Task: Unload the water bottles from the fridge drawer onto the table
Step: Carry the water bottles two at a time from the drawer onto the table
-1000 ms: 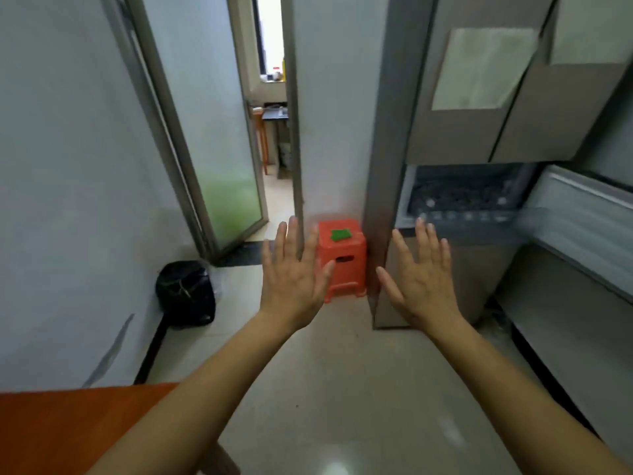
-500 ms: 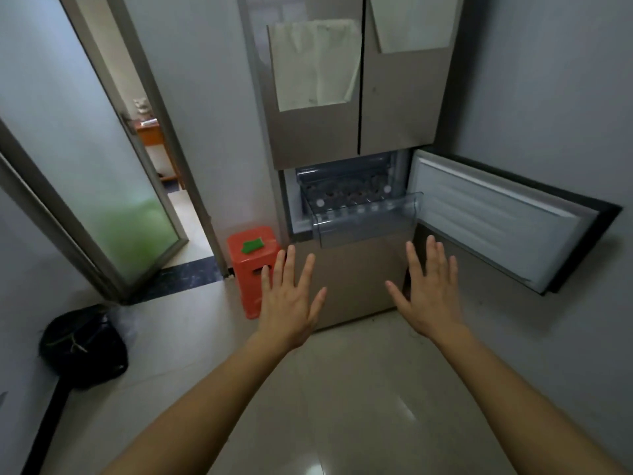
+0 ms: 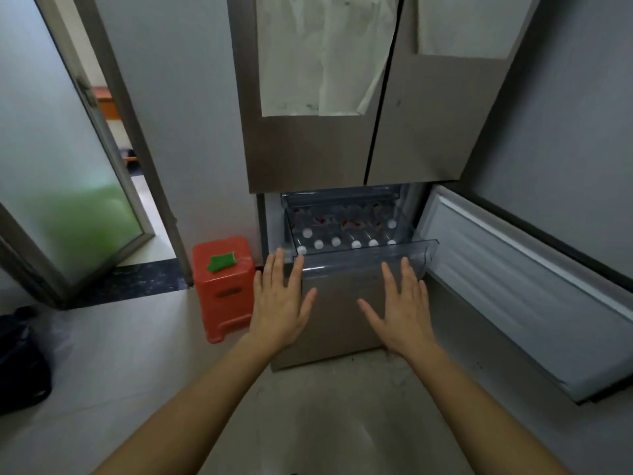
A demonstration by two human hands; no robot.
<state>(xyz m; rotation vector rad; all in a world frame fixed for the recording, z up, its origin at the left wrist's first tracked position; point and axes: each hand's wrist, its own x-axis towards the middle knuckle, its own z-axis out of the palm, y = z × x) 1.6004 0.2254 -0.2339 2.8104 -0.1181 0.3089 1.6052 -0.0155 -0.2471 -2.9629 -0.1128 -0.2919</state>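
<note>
A clear plastic fridge drawer (image 3: 366, 260) is pulled out of the lower left compartment of the fridge (image 3: 325, 159). Several water bottles (image 3: 337, 240) with white caps stand packed inside it. My left hand (image 3: 279, 301) is stretched out flat, fingers spread, just below the drawer's left front corner. My right hand (image 3: 399, 308) is also flat with spread fingers, below the drawer's right front. Neither hand holds anything. The table is out of sight.
The lower fridge door (image 3: 534, 289) swings open to the right. An orange plastic stool (image 3: 224, 286) with a green scrap on top stands left of the fridge. A glass door (image 3: 65, 186) stands open at left, and a black bag (image 3: 20, 358) lies on the floor.
The view has turned right from the doorway and closed in on the fridge. Both hands stay flat and empty and now reach nearly to the drawer front.
</note>
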